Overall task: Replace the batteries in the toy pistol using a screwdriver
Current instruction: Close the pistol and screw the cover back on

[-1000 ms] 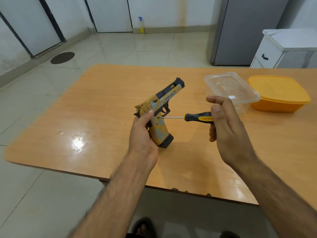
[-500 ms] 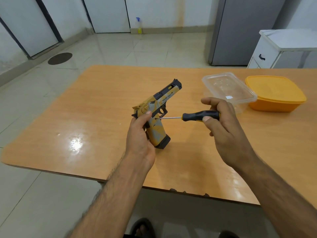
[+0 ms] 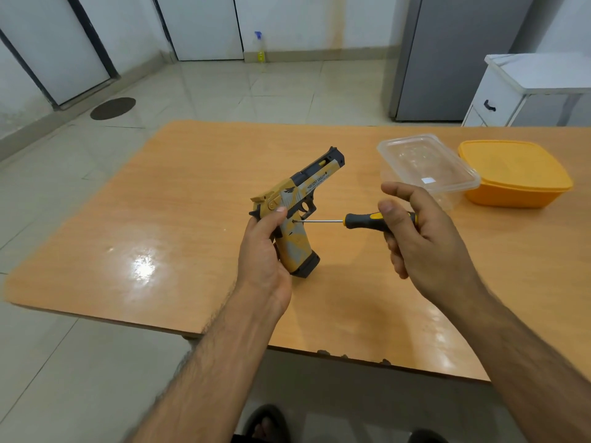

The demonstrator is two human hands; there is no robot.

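A yellow, grey and black toy pistol (image 3: 300, 199) stands tilted above the wooden table (image 3: 179, 219), barrel pointing up and to the right. My left hand (image 3: 262, 247) grips the back of its handle, thumb on the side. My right hand (image 3: 415, 231) holds a screwdriver (image 3: 364, 220) with a black and yellow handle, lying level. Its thin metal tip touches the side of the pistol's grip just below the trigger. No batteries are visible.
A clear plastic container (image 3: 425, 167) sits on the table behind my right hand, next to an orange lidded box (image 3: 515, 174). A grey fridge (image 3: 447, 55) and a white cabinet (image 3: 511, 91) stand beyond the table. My feet show under the near table edge.
My right fingers have shifted on the screwdriver handle, as in a turn, while the tip stays at the same spot on the pistol's grip. The left hand and pistol hold steady.
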